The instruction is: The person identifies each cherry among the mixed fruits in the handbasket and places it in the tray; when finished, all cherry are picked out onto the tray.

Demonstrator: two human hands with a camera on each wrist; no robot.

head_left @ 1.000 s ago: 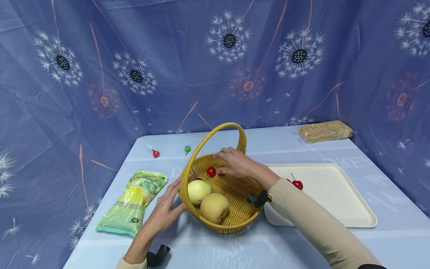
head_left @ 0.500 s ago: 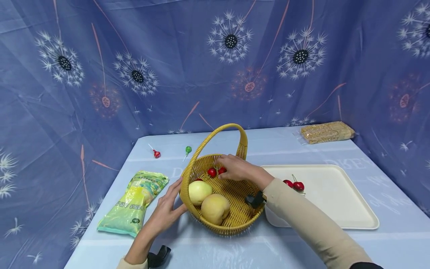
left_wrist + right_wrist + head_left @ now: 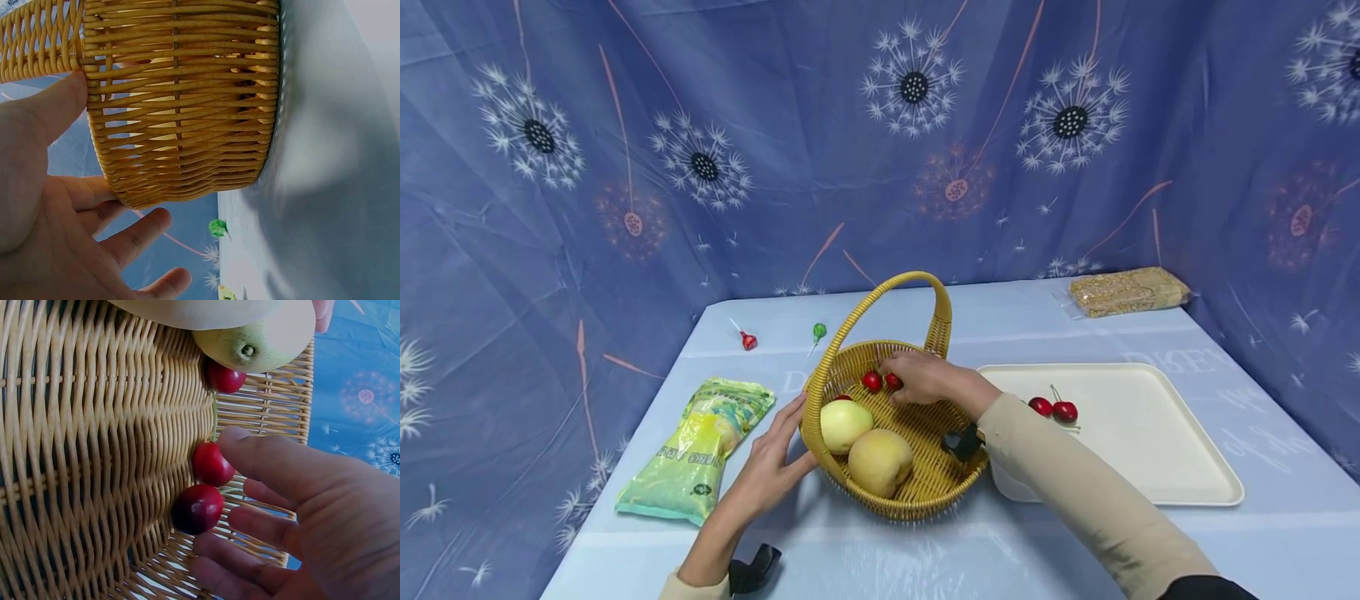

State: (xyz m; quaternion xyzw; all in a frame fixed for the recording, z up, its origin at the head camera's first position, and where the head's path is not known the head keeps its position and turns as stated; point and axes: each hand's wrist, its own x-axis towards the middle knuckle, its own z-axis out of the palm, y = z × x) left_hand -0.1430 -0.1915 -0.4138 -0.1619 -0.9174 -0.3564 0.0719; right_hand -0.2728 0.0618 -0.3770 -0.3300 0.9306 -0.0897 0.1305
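Down at the back of the basket [image 3: 917,492], two cherries [image 3: 206,487] sit by the right hand [image 3: 925,377], fingers loose, just touching them. They look small, slick and bruisable, so pinch gently. Left hand [image 3: 767,467], open, steadies the basket's rim.

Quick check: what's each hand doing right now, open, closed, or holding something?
Left hand: open, fingers straight against the outside wall of the basket.
Right hand: open inside the basket, fingertips touching the cherries, not gripping them.
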